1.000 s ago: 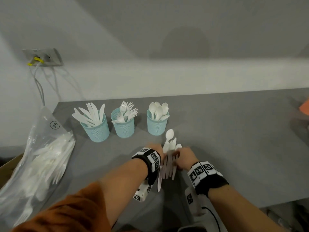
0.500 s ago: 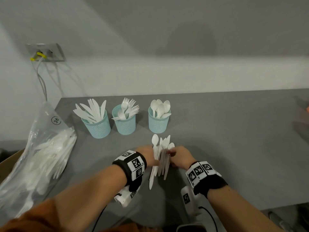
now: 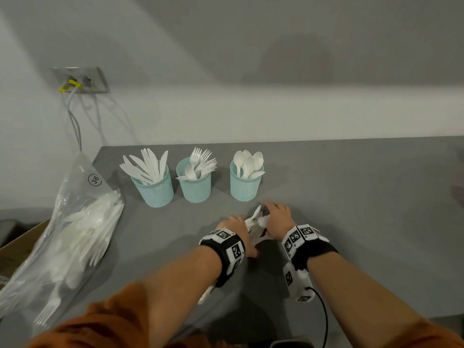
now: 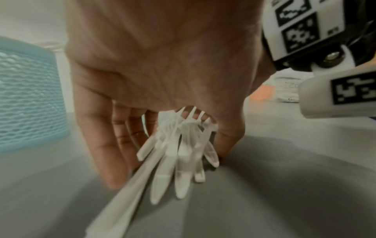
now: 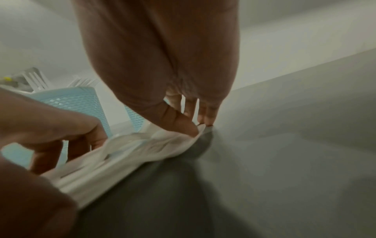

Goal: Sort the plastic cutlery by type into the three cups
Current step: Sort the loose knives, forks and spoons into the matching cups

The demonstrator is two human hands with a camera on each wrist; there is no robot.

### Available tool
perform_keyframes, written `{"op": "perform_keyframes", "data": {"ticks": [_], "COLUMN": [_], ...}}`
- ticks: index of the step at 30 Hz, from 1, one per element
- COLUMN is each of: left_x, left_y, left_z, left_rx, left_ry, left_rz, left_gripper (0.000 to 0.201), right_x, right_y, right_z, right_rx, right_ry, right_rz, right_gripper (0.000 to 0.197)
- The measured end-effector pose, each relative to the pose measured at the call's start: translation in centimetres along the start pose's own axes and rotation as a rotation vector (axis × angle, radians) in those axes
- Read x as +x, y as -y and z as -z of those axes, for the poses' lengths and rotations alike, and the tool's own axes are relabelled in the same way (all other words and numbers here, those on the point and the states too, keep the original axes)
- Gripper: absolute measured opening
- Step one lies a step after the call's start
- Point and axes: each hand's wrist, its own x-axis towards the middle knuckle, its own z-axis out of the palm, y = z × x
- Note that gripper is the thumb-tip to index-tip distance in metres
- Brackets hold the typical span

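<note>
Hands [image 3: 253, 223] around cutlery bundle [image 3: 256, 222]

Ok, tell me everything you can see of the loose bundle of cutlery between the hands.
The bundle is a handful of white plastic pieces, fork tines and a spoon bowl showing among flat handles, fanned out and overlapping. It lies low on the grey table, just in front of the spoon cup. The left hand holds it from one side, the right hand pinches its far end. The exact count is blurred.
</note>
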Motion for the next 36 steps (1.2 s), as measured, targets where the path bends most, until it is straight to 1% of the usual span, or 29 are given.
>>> {"op": "perform_keyframes", "data": {"ticks": [3,7,11,15,18,20,23,26,27,29,31,33,36], "left_x": [0.4,0.9,1.3,1.5,1.3,1.1,0.9,0.9,0.8,0.7,0.6,0.3,0.1], "left_y": [0.8,1.5,1.6,1.7,1.9,2.0,1.9,1.9,1.9,1.9,2.0,2.0,2.3], "left_z": [0.0,-0.5,-0.9,-1.5,-2.2,-2.3,-2.4,-2.6,-2.7,-2.9,-3.0,-2.8,-2.9], "left_rx": [0.047,0.046,0.066,0.069,0.147,0.151,0.077,0.041,0.042,0.045,0.062,0.070,0.060], "left_ry": [0.000,0.027,0.038,0.022,-0.035,-0.060,-0.047,-0.038,-0.035,-0.036,-0.043,-0.027,-0.021], "left_rz": [-0.028,-0.032,-0.016,-0.027,-0.068,-0.088,-0.079,-0.073,-0.070,-0.057,-0.051,-0.054,-0.075], "left_gripper": [0.080,0.067,0.060,0.050,0.047,0.047,0.051,0.057,0.059,0.060,0.059,0.061,0.061], "right_x": [-0.3,-0.7,-1.4,-1.8,-2.1,-2.2,-2.5,-2.8,-3.0,-3.2,-3.5,-3.7,-3.8], "right_y": [-0.6,-0.5,0.4,1.0,1.2,1.0,0.9,1.2,1.4,1.6,1.9,2.1,2.0], "right_z": [0.1,-0.5,-0.9,-1.2,-1.4,-1.6,-1.9,-2.0,-2.0,-2.0,-2.0,-2.1,-2.1], "right_rx": [-0.056,-0.071,0.032,0.094,0.108,0.105,0.066,0.053,0.081,0.129,0.062,-0.041,-0.077], "right_ry": [0.024,0.086,0.062,0.044,0.055,0.024,-0.046,-0.032,-0.012,0.020,0.063,0.101,0.128], "right_rz": [0.030,0.041,0.037,0.029,0.013,0.004,0.036,0.081,0.082,0.101,0.148,0.171,0.156], "right_gripper": [0.069,0.061,0.051,0.054,0.055,0.054,0.045,0.040,0.043,0.056,0.067,0.069,0.065]}}
